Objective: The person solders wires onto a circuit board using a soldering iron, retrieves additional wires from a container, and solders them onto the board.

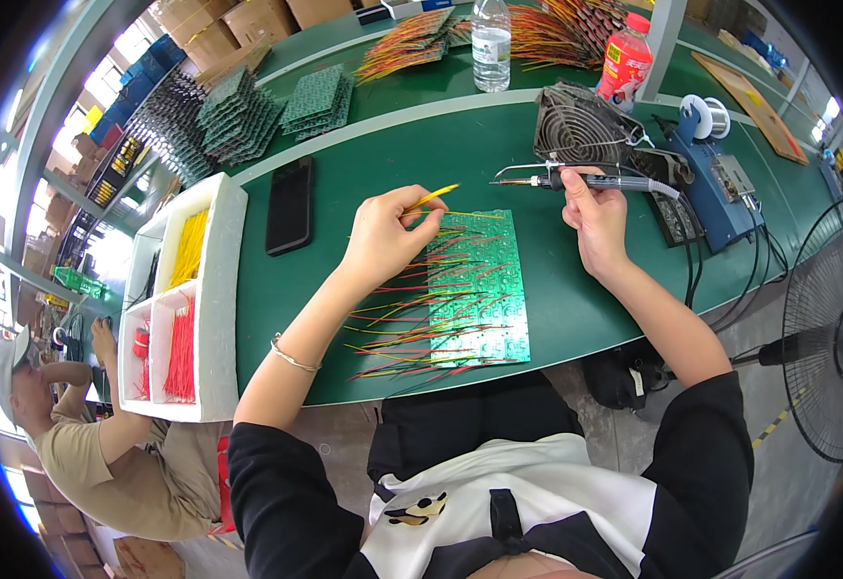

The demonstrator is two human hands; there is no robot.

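A green circuit board panel point(499, 289) lies on the green workbench in front of me, with several red, yellow and black wires point(397, 314) sticking out past its left side. My left hand point(390, 232) is over the panel's upper left corner, its fingers pinched on a small bundle of yellow wires point(435, 196). To the right, my right hand point(597, 220) grips a soldering iron point(605, 181) by its handle. The iron's tip points left, above the panel's top edge and apart from the wires. A thin metal tube runs along above the iron.
At left stand a white foam box point(217, 318) of yellow and red wires and a black phone point(289, 206). Behind are a fan point(581, 130), water bottle point(491, 48), red bottle point(624, 63) and stacked boards point(317, 101). A blue solder feeder point(720, 179) stands right; a co-worker point(103, 444) sits left.
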